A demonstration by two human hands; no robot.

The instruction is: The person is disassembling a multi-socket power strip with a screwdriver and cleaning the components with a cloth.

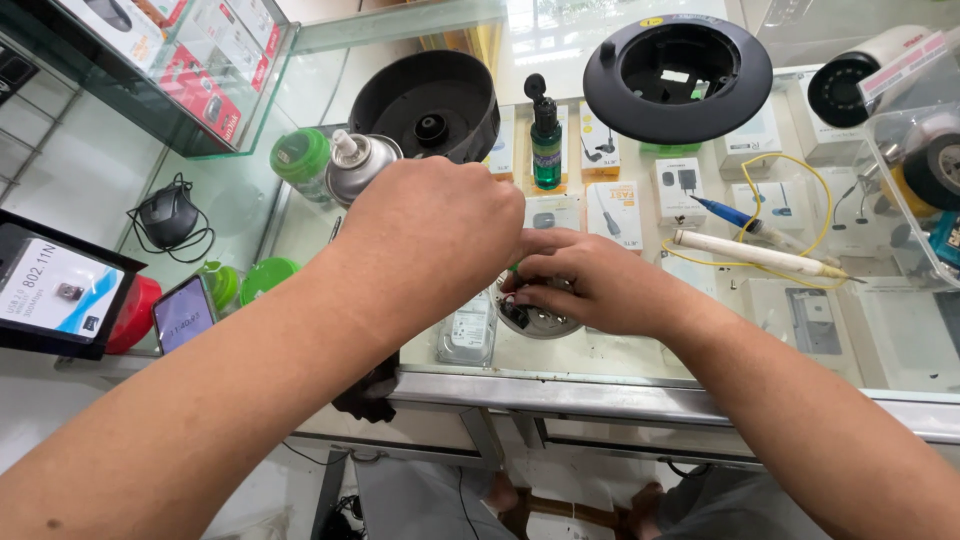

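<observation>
Head view looks down on a glass table [700, 385], and I see both of my hands meeting near its front edge. My left hand [430, 235] is raised, its back toward the camera, fingers curled down and out of sight; I cannot tell whether it grips anything. It hangs just above and to the left of a small round part [540, 322], which lies on the glass. My right hand [590, 285] rests right on top of that part, fingers pinched narrow on something small at its upper left rim; what exactly sits between the fingertips is too small to make out, though a bit of green and red shows there. The part is mostly hidden under the right hand; only its lower left edge shows, grey with a dark piece on it.

Behind the hands stand a black bowl-shaped housing [430, 100] and a black ring-shaped housing [678, 78], well apart from the part. Between them is a green bottle [546, 140] with a black cap. A silver can [358, 165] and a green-lidded jar [300, 160] stand just left of my left hand. To the right lie a white-handled iron [750, 255] and a blue-handled tool [730, 213], with a yellow wire [800, 170] looped around them. A phone [183, 313] lies at the far left.
</observation>
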